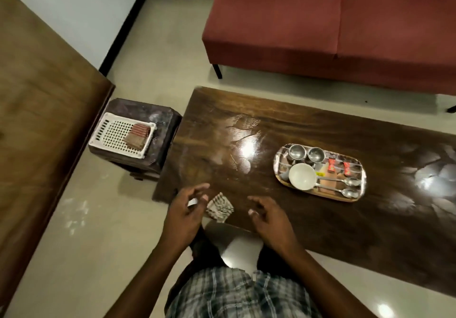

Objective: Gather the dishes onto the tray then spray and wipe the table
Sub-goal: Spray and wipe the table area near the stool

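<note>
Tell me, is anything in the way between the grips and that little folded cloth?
Nothing visible is. The folded cloth lies on the near edge of the table, right between the left grip and the right grip. The tray of dishes stands well off to the right.

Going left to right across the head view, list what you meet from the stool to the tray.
White basket → left hand → folded cloth → right hand → steel tray.

Steel tray (356, 164) on the dark table (246, 120) holds two cups (296, 151), a white bowl (302, 176) and two spoons (350, 182).
</note>
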Demonstrator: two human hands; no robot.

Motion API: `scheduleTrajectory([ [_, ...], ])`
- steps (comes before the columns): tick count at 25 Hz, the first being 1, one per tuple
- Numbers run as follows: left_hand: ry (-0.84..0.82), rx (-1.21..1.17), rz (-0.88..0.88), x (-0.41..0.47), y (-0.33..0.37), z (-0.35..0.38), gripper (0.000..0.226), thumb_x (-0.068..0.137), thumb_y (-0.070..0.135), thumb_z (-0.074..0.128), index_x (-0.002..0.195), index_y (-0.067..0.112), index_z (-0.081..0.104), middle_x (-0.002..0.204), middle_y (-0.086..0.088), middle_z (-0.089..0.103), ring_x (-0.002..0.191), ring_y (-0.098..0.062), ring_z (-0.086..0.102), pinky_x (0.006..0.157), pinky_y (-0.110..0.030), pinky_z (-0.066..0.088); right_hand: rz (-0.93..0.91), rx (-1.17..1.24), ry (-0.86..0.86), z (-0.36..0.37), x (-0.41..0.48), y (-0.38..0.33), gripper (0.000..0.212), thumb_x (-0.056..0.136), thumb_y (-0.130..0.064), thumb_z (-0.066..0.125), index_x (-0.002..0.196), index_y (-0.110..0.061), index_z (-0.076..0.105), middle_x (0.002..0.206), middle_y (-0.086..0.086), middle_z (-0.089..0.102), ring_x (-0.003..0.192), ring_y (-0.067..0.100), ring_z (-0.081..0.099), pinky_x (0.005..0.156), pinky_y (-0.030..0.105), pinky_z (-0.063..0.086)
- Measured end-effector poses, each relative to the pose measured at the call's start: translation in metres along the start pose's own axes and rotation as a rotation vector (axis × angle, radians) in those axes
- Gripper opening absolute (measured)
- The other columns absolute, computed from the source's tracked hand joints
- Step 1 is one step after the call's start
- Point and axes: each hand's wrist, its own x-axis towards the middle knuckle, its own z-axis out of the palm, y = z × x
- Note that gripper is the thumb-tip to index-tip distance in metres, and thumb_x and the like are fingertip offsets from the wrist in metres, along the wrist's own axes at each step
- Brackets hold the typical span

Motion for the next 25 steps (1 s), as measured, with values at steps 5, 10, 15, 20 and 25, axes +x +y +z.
scheduleTrajectory([
  [5,0.070,0.102,-0.021,0.028,-0.091,-0.106,0.053,0.096,-0.012,0.059,0.129,0.028,0.069,0.127,0.006,0.073,0.112,0.007,0.068,0.090,-0.009,0.053,0.091,-0.163,-0.020,0.085,0.007,-0.012,0.046,0.094,-0.009,0.071,0.140,-0.016,0.066,0.143,0.001,0.063,0.129,0.019,0.062,0.107,0.023,0.045],
  [10,-0.143,0.336,0.003,0.077,-0.201,-0.147,0.078,0.084,-0.013,0.071,0.147,0.029,0.052,0.148,-0.002,0.055,0.132,-0.024,0.060,0.106,-0.040,0.053,0.221,-0.312,-0.052,0.164,0.027,-0.001,0.061,0.095,-0.017,0.067,0.153,-0.020,0.053,0.164,0.000,0.046,0.148,0.024,0.046,0.121,0.034,0.040],
  [15,-0.465,0.393,0.105,0.122,-0.255,-0.101,0.114,0.078,0.048,0.090,0.169,0.034,0.023,0.179,0.011,0.013,0.163,-0.011,0.022,0.119,-0.032,0.041,0.294,-0.411,-0.084,0.214,0.063,0.037,0.071,0.097,-0.023,0.064,0.163,-0.026,0.036,0.175,-0.003,0.022,0.159,0.023,0.026,0.124,0.036,0.035],
  [20,-0.409,0.206,0.286,0.137,-0.260,-0.041,0.081,0.098,0.051,0.073,0.165,0.040,0.030,0.179,0.010,0.018,0.162,-0.012,0.028,0.123,-0.036,0.039,0.210,-0.592,-0.046,0.241,0.087,0.088,0.072,0.096,-0.023,0.062,0.163,-0.026,0.037,0.176,-0.002,0.021,0.164,0.022,0.014,0.130,0.042,0.025],
  [25,-0.255,-0.034,0.065,0.148,-0.248,-0.008,0.046,0.104,0.038,0.066,0.147,0.047,0.051,0.132,0.015,0.067,0.122,-0.008,0.068,0.102,-0.026,0.055,0.009,-0.629,0.067,0.243,0.097,0.128,0.064,0.084,-0.006,0.072,0.146,-0.018,0.063,0.162,0.005,0.050,0.152,0.029,0.042,0.120,0.048,0.043],
])
